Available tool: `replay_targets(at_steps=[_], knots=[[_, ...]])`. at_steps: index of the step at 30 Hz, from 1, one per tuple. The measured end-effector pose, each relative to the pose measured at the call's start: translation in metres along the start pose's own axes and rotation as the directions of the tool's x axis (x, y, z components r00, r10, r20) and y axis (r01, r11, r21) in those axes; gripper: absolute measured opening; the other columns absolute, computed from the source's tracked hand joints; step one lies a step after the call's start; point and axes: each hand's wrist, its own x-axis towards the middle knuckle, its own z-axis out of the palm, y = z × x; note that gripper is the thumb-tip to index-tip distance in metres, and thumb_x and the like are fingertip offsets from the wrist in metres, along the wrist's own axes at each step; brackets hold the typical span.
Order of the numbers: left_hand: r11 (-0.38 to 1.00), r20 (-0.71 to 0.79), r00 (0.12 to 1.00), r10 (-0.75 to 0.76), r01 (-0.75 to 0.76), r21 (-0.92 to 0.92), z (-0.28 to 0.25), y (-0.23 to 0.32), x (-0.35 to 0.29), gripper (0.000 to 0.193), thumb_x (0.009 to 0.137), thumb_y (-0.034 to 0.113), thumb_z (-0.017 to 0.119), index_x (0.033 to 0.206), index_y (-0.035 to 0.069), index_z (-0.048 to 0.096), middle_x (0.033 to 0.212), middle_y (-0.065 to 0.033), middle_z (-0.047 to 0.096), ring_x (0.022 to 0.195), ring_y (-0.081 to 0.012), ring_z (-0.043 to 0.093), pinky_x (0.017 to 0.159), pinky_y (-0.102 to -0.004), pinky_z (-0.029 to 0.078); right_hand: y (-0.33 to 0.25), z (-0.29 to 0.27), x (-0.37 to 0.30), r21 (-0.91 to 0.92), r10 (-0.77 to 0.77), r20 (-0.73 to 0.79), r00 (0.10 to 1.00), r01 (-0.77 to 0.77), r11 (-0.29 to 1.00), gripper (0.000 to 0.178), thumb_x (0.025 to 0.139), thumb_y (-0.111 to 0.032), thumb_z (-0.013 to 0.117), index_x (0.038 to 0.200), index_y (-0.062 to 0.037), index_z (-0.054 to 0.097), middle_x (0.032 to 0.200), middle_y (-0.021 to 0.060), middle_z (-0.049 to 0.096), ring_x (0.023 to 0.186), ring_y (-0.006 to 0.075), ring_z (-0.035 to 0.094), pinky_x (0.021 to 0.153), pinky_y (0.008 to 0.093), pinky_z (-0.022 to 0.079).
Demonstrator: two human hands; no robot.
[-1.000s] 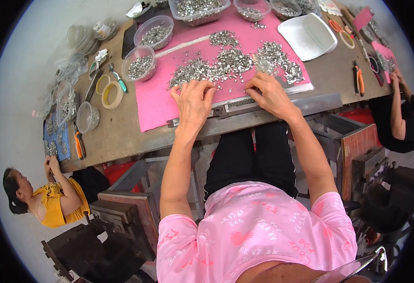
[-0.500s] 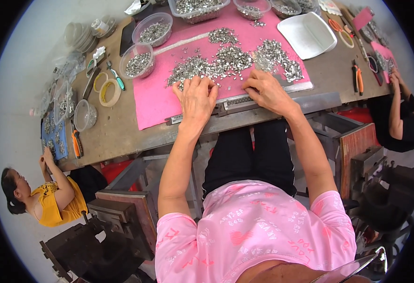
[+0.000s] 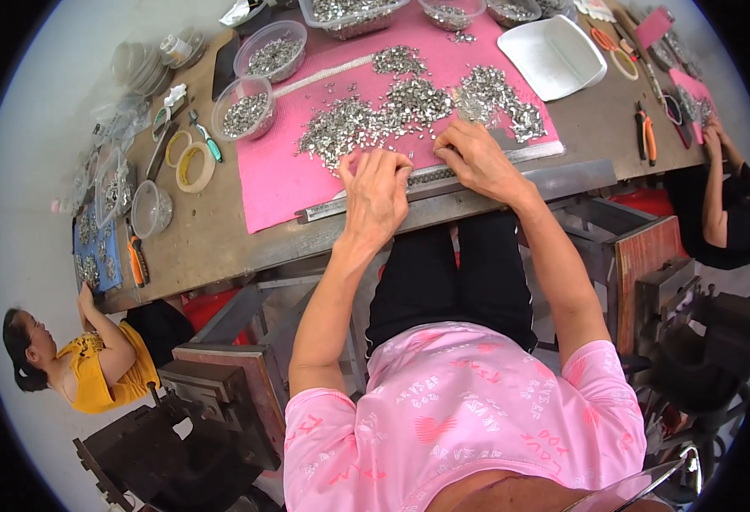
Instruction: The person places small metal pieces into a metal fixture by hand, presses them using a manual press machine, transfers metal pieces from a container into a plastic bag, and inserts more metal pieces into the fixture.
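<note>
A long metal rail (image 3: 323, 208) with a slotted channel lies along the front edge of a pink mat (image 3: 265, 192). My left hand (image 3: 375, 192) is over the rail, fingers bent down and drawn together at its channel. A short way to the right, my right hand (image 3: 480, 162) pinches thumb and forefinger at the mat's edge just above the rail. Whatever either hand's fingertips hold is too small or hidden to make out. Just beyond both hands spread piles of small shiny metal pieces (image 3: 341, 130), with another heap (image 3: 486, 94) behind my right hand.
Clear tubs (image 3: 245, 109) of metal pieces stand at the back left, a white tray (image 3: 552, 60) at the back right. Pliers (image 3: 645, 136) lie right; tape rolls (image 3: 195, 167) and a cutter (image 3: 206, 136) lie left. Co-workers sit at either side, one in a yellow shirt (image 3: 110, 367).
My left hand has moved right and toward me, from the pile's edge to the rail. My right hand has shifted slightly left and away. The view has shifted a little.
</note>
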Motion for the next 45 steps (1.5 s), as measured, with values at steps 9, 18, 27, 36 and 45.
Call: replay_targets(at_steps=[9,18,27,36,45], knots=[[0.995,0.014,0.996,0.088,-0.087,-0.044,0.014,0.012,-0.008,0.012,0.089,0.007,0.07,0.099,0.007,0.063,0.094,-0.0058,0.062,0.091,-0.0248,0.06,0.103,-0.0486,0.034,-0.022,0.002,-0.025,0.058,-0.021,-0.081,0.996,0.026,0.998,0.012,0.087,-0.006,0.069,0.093,-0.0026,0.059,0.092,0.0107,0.059,0.089,0.0298,0.058,0.078,0.0409,0.043],[0.993,-0.002,0.994,0.105,-0.105,-0.048,0.012,0.009,-0.01,0.013,0.089,0.007,0.071,0.1,0.007,0.065,0.091,-0.0065,0.063,0.09,-0.0251,0.061,0.107,-0.0508,0.034,-0.03,0.012,-0.028,-0.123,-0.181,-0.155,0.971,0.163,0.979,0.013,0.083,-0.003,0.071,0.093,-0.0034,0.062,0.09,0.009,0.057,0.088,0.0291,0.057,0.079,0.0396,0.044],[0.979,-0.112,0.994,-0.013,0.036,0.203,-0.004,-0.031,0.014,0.008,0.09,0.014,0.072,0.098,0.012,0.072,0.086,-0.0008,0.065,0.087,-0.0208,0.061,0.099,-0.0446,0.033,-0.023,0.026,0.008,-0.089,-0.141,-0.145,0.979,0.129,0.988,0.008,0.085,-0.005,0.071,0.092,-0.0038,0.066,0.088,0.0087,0.061,0.087,0.028,0.06,0.082,0.0407,0.043],[0.951,0.114,0.986,0.117,-0.145,0.272,-0.012,-0.042,0.029,0.008,0.088,0.014,0.073,0.096,0.012,0.072,0.091,-0.0024,0.062,0.095,-0.0224,0.059,0.099,-0.0475,0.034,-0.019,0.049,0.029,-0.122,-0.083,-0.126,0.989,0.068,0.99,0.005,0.087,-0.007,0.068,0.092,-0.0045,0.069,0.089,0.0087,0.061,0.092,0.0275,0.061,0.084,0.0409,0.042],[0.993,-0.05,0.999,0.014,-0.008,0.119,-0.021,-0.031,0.012,0.009,0.088,0.009,0.071,0.097,0.008,0.067,0.09,-0.0039,0.064,0.09,-0.0239,0.06,0.095,-0.0426,0.035,-0.022,0.051,0.038,-0.099,-0.074,-0.054,0.996,0.068,0.993,0.009,0.087,-0.012,0.07,0.09,-0.0039,0.067,0.092,0.0114,0.062,0.094,0.0302,0.06,0.085,0.0432,0.042]])
